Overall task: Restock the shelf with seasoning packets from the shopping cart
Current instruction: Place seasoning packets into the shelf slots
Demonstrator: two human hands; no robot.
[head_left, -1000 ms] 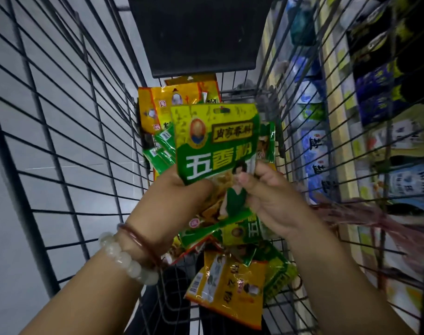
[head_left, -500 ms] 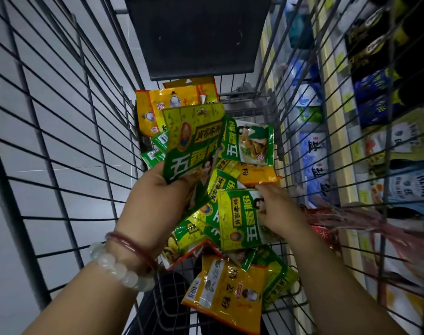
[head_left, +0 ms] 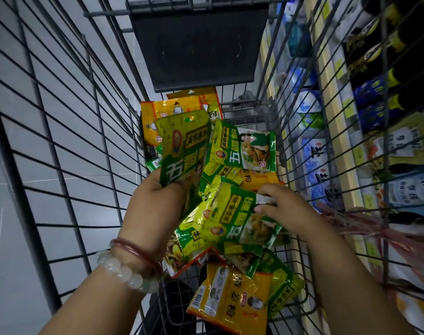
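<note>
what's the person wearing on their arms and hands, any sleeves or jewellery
No sleeves show: both forearms are bare. The left wrist carries two bracelets side by side, a string of pale, milky round beads and a thin, smooth dark red bangle. The right hand and wrist wear nothing visible; no gloves or rings show.

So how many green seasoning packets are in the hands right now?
2: the raised packet gripped in the left hand, and the lower packet pinched by the right hand. Others may hide behind the raised one.
</note>
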